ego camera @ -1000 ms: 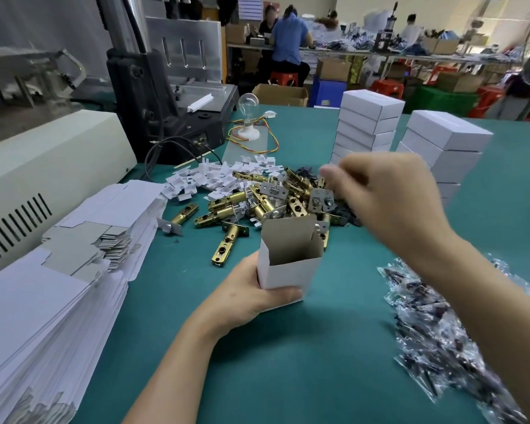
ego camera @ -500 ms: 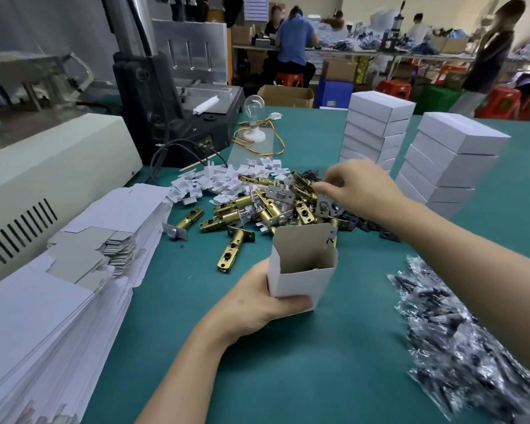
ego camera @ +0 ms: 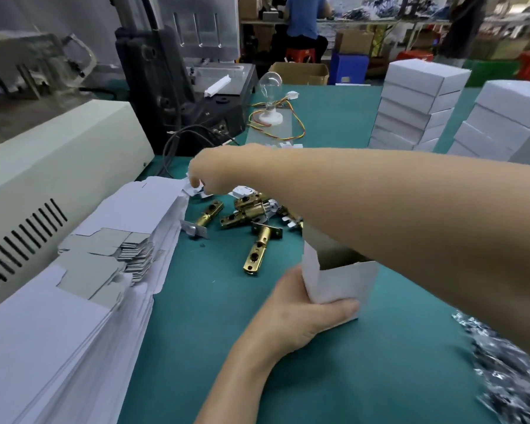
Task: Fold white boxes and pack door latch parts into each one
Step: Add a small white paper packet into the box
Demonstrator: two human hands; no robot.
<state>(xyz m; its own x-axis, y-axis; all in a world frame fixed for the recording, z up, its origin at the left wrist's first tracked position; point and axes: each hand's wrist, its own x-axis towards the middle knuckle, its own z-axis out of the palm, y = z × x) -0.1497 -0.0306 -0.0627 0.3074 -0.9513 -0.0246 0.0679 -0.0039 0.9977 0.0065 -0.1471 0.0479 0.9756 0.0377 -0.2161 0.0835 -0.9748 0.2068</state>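
Left hand: the left hand (ego camera: 300,313) grips the open white box (ego camera: 340,283) near its base, thumb across the front wall; the box stands mouth-up on the green table (ego camera: 334,387)
Right hand: the right hand (ego camera: 214,172) reaches across above the box to its far left; its fingertips curl down and appear to pinch a white card insert (ego camera: 193,188)
Task's things: brass latch bolts (ego camera: 257,249) lie in a loose heap just beyond the box and to its left; folded white boxes (ego camera: 419,108) stand in two stacks well beyond it, to the right; flat box blanks (ego camera: 74,301) are piled to its left; shiny plastic packets (ego camera: 508,377) lie to its right
Risk, the box: the right forearm passes just over the open mouth and could crush the raised flap or tip the box if it drops; only the one-handed grip at the base steadies the thin card
Risk, the pick: the inserts are small and lie close to the blanks, so the pinch could lift two, or none; dragging the hand back could scatter latch bolts
Risk, the count: the forearm hides most of the box's inside, so what is already packed cannot be checked
Writing: none can be read; boxes and blanks are plain white; a mark on one small white piece beyond the box is too small to make out
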